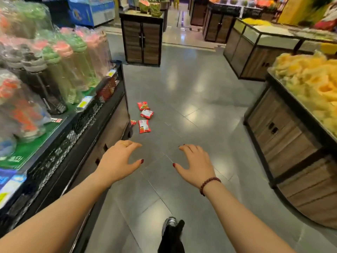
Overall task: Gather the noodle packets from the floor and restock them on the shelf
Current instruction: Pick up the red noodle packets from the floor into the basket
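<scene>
We are approaching: both hands, left [116, 161] and right [196, 164], spread and holding nothing. Next we crouch for the noodle packets [145, 117] beside the shelf [102, 114].

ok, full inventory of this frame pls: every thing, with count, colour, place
packets: four, red, on the floor by the shelf's base; one partly hidden
shelf: one, black frame, left
bottles: many, pink, green and grey tops, wrapped, on the shelf
stand: one, brown wood, right
snacks: heap, yellow, on the stand
cabinet: one, brown wood, centre back
freezer: one, blue, back left
floor: grey tiles
shoe: one, grey, bottom centre
ring: one, gold, left hand
bracelet: one, dark red beads, right wrist
left hand: open, empty, above the floor
right hand: open, empty, above the floor
</scene>
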